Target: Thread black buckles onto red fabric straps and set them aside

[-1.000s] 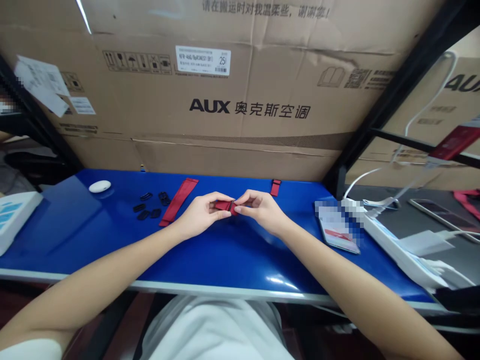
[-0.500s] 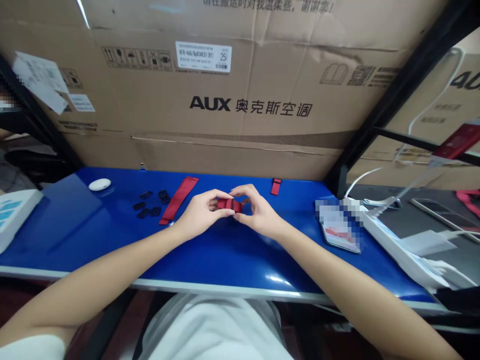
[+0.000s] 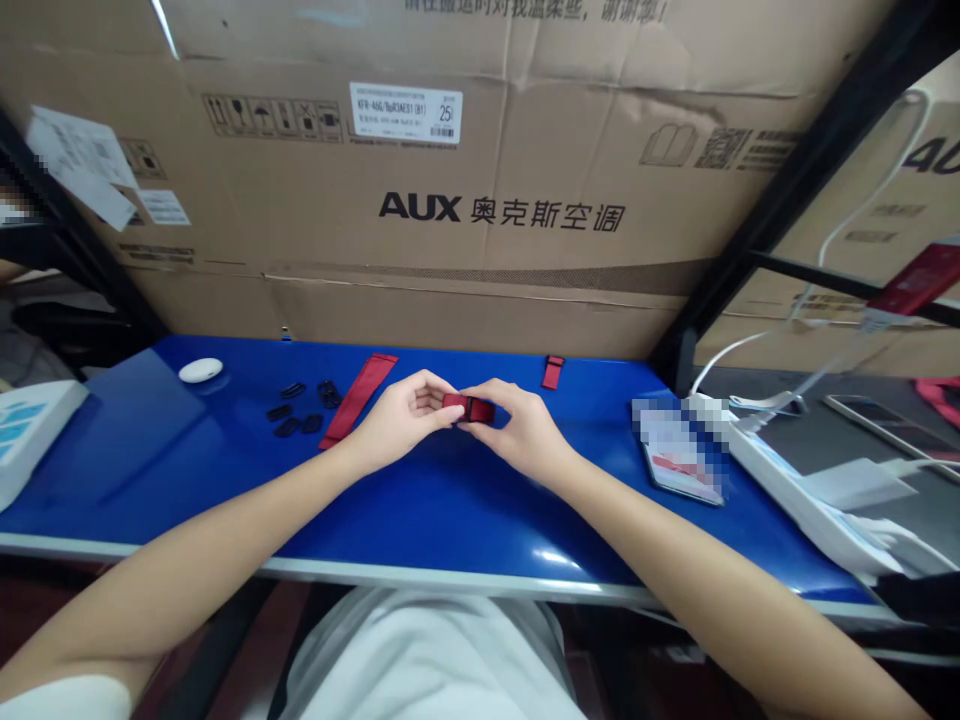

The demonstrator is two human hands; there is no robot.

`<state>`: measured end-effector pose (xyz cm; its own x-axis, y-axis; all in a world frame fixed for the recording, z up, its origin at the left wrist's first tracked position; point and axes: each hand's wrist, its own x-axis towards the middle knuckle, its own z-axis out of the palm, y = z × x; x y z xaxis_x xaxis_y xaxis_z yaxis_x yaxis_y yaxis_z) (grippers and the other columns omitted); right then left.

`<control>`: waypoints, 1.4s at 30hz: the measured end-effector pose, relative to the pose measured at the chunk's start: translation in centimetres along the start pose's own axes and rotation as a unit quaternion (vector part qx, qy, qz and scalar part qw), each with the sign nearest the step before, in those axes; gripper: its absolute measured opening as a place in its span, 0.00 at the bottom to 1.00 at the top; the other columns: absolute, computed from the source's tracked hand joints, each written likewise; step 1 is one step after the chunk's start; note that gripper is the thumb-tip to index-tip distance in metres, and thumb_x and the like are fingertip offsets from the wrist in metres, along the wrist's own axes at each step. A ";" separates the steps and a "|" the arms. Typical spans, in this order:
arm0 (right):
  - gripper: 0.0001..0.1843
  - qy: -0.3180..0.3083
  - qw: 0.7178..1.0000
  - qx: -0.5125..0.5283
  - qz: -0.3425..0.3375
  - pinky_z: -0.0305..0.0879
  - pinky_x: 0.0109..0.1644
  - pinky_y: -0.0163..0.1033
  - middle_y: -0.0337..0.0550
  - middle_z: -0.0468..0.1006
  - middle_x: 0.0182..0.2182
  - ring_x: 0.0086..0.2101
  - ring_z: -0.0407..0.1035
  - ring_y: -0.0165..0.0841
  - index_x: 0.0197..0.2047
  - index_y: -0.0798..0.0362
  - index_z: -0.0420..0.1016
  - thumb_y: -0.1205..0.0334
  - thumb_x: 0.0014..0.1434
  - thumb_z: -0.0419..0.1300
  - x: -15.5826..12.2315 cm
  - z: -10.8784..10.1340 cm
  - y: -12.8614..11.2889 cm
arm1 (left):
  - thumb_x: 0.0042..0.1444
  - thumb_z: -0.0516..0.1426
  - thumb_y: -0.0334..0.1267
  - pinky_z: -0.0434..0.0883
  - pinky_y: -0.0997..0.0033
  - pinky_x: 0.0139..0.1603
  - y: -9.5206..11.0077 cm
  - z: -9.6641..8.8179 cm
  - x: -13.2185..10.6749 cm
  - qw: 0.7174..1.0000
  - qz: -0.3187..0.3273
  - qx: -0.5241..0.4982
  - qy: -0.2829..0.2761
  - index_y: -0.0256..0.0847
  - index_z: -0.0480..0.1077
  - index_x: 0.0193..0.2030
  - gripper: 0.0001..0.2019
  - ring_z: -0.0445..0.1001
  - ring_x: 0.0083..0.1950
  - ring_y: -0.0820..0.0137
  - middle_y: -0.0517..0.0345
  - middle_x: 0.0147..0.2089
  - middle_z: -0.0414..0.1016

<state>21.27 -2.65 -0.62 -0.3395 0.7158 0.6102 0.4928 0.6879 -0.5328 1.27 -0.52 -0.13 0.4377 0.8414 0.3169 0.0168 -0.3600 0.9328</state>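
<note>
Between my two hands, above the blue table (image 3: 480, 510), is a short red webbing strap (image 3: 455, 401) with a black buckle (image 3: 470, 408) across it. My left hand (image 3: 409, 420) pinches the strap's left end between thumb and fingers. On the other side, my right hand (image 3: 521, 425) grips the strap close to the buckle, thumb below and fingers above. Several loose black buckles (image 3: 287, 426) lie left of my hands. Beside them rest flat red webbing strips (image 3: 358, 400), partly behind my left hand. Another red strap with a black buckle (image 3: 553, 372) lies at the back.
A cardboard carton (image 3: 495, 150) stands behind the table. A phone (image 3: 681, 455) and a white power strip (image 3: 795, 500) with cables are at the right. At the left are a white oval object (image 3: 200, 370) and a white box (image 3: 34, 435). Black metal posts (image 3: 750, 230) flank the carton.
My right hand has shifted its hold on the strap, its fingers now flatter and closer to the buckle. The strap and buckle have turned slightly, showing more red webbing right of the buckle.
</note>
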 end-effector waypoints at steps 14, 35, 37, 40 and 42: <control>0.13 -0.079 0.987 -0.138 0.008 0.68 0.44 0.42 0.46 0.74 0.36 0.36 0.70 0.36 0.47 0.53 0.76 0.61 0.58 0.63 0.0 -0.8 1.3 | 0.47 0.67 0.44 0.73 0.69 0.33 -1.8 -2.8 1.9 0.995 -0.098 0.037 0.001 0.35 0.73 0.38 0.16 0.74 0.29 0.72 0.57 0.29 0.75; 0.15 -0.083 0.932 -0.313 0.160 0.62 0.54 0.47 0.53 0.76 0.46 0.48 0.69 0.44 0.48 0.55 0.75 0.58 0.63 0.53 0.0 0.7 5.7 | 0.65 0.50 0.32 0.68 0.61 0.60 -3.8 -1.4 1.4 0.850 0.168 0.468 -0.172 0.39 0.75 0.52 0.15 0.72 0.56 0.63 0.50 0.55 0.77; 0.19 -0.102 0.941 -0.290 0.143 0.59 0.59 0.47 0.56 0.74 0.53 0.54 0.67 0.44 0.54 0.57 0.72 0.57 0.64 0.52 -0.2 0.9 5.9 | 0.65 0.51 0.33 0.69 0.60 0.59 -4.3 -1.1 1.7 0.840 0.179 0.490 -0.149 0.38 0.76 0.49 0.14 0.73 0.55 0.62 0.50 0.53 0.78; 0.28 -0.143 0.949 -0.255 0.120 0.51 0.66 0.49 0.57 0.63 0.64 0.63 0.56 0.45 0.62 0.59 0.66 0.51 0.66 0.50 -0.4 1.1 6.0 | 0.65 0.50 0.34 0.70 0.61 0.58 -4.7 -0.8 2.0 0.832 0.189 0.505 -0.131 0.38 0.76 0.49 0.14 0.73 0.54 0.62 0.50 0.52 0.78; 0.33 -0.168 0.949 -0.237 0.119 0.47 0.69 0.50 0.56 0.57 0.67 0.66 0.50 0.46 0.66 0.59 0.61 0.46 0.66 0.48 -0.5 1.1 6.0 | 0.66 0.49 0.35 0.70 0.61 0.58 -4.7 -0.8 2.0 0.827 0.190 0.516 -0.121 0.39 0.76 0.50 0.15 0.72 0.55 0.62 0.51 0.53 0.78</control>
<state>23.51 1.20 -4.80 -0.3695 0.8972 0.2421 0.8663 0.4268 -0.2596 1.31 3.20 -3.78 0.7526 0.5285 0.3928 0.5398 -0.8368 0.0917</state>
